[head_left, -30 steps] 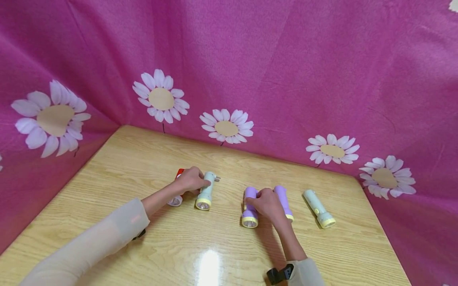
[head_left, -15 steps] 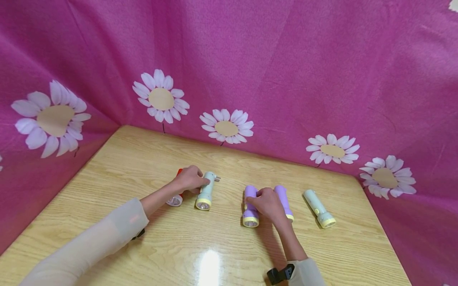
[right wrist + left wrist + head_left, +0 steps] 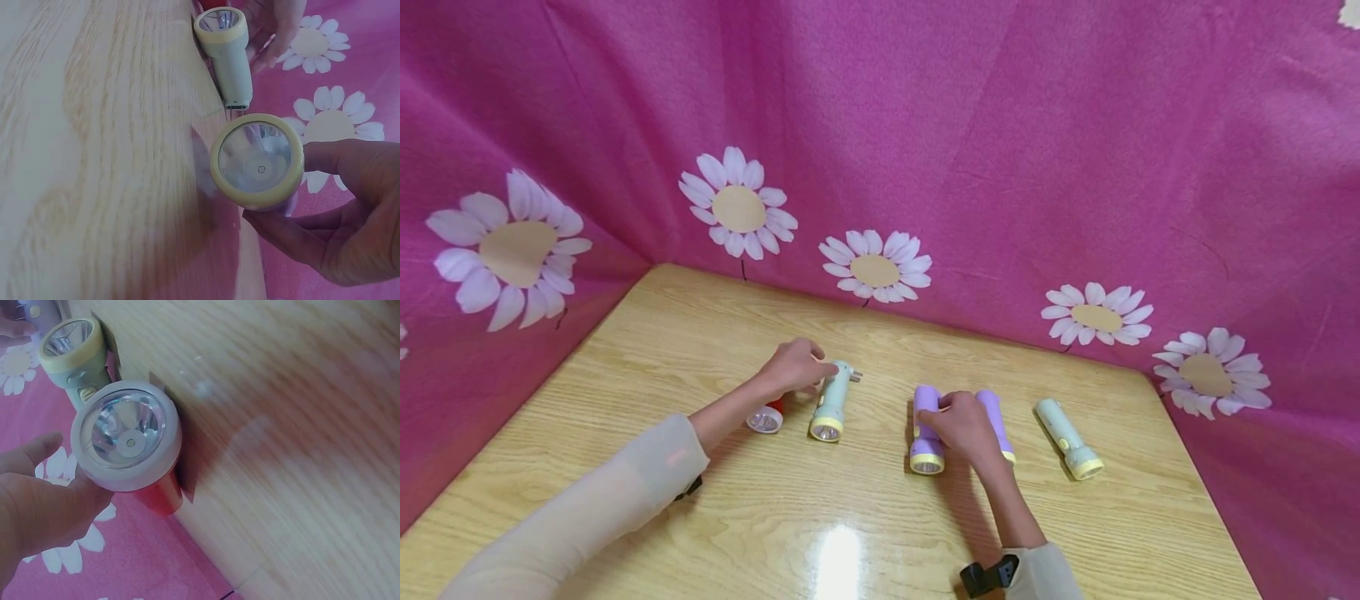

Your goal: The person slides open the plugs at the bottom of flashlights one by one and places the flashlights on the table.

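My left hand (image 3: pixel 790 367) is beside the back end of a pale green flashlight (image 3: pixel 830 400) with plug prongs sticking out. Its fingers are loose, and the thumb stands apart in the left wrist view. A red flashlight (image 3: pixel 162 497) with a white rim lies partly hidden under that hand. My right hand (image 3: pixel 964 423) grips a purple flashlight (image 3: pixel 927 429) between thumb and fingers; its yellow-rimmed lens faces the right wrist camera. Just right of that hand lies a second purple flashlight (image 3: pixel 994 421), partly covered by it.
Another pale green flashlight (image 3: pixel 1067 437) lies farther right on the wooden table (image 3: pixel 737 525). Pink cloth (image 3: pixel 985 167) with white daisies hangs behind and at the sides of the tabletop. A black band (image 3: pixel 990 575) is on the right wrist.
My left hand has drawn slightly back and up from the green flashlight, its fingers loosening. The gripped purple flashlight has shifted a little away from me and to the right.
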### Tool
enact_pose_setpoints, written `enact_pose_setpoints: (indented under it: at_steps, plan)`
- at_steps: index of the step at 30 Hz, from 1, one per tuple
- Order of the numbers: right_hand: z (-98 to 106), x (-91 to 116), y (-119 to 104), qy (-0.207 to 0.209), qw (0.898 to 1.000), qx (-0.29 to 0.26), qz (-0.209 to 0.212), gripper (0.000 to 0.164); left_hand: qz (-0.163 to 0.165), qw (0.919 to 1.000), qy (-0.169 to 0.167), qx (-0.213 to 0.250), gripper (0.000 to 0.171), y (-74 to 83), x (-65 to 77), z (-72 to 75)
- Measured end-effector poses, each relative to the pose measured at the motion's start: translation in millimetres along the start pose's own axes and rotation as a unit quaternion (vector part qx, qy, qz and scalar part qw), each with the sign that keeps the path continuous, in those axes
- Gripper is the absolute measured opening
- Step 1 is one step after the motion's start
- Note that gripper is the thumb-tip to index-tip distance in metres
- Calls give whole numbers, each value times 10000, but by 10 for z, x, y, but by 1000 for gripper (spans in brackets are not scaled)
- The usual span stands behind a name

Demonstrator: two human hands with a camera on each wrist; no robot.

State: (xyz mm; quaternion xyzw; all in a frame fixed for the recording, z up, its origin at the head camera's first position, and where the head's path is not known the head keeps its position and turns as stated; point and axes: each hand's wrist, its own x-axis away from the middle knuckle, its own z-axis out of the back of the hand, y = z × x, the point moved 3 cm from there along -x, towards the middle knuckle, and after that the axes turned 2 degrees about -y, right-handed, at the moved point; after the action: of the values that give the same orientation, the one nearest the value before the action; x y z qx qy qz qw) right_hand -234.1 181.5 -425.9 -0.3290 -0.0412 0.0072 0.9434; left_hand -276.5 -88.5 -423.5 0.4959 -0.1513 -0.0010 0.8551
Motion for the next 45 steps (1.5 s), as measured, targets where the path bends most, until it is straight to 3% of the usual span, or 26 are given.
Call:
enact_pose_setpoints:
  at_steps: [14,35,45]
  plan:
    - [52,14,-80,118,9999,-109,-24,44,-188,9994,162,227,45,122,34,31]
    - [104,16,-203,406,9975,-518,251,43,-773,9944,292,663,36,227,84,-73]
    - [104,24,-237,554,9963,-622,228,46,-821,9926,274,847,32,302,114,-158]
